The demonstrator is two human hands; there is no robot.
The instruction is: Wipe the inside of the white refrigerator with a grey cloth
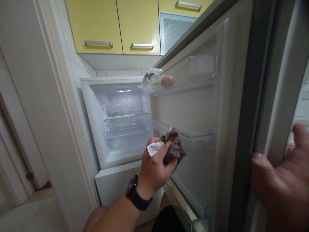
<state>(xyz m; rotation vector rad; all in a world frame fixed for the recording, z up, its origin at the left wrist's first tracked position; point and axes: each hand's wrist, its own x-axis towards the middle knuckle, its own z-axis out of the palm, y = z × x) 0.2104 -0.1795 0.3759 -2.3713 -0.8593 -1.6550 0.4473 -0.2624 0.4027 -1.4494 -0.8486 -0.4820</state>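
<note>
My left hand (156, 166), with a black watch (137, 193) at its wrist, is closed around a bunched brown cloth (176, 148). A white printed label (154, 148) sticks out from the cloth over my fingers. The cloth is in front of the middle clear shelf (198, 137) of the open refrigerator door (185, 108); contact with it cannot be made out. At the right edge, my right hand (282, 180) grips the door's outer edge, its thumb on the near side. Its other fingers are partly hidden or cut off.
A brown egg (167, 81) and a clear plastic bag (153, 75) sit in the upper door shelf. The refrigerator compartment (123, 151) has a glass shelf (125, 114) and a clear tray (129, 130). Yellow cabinets (94, 24) hang above, and a door frame (62, 112) stands at left.
</note>
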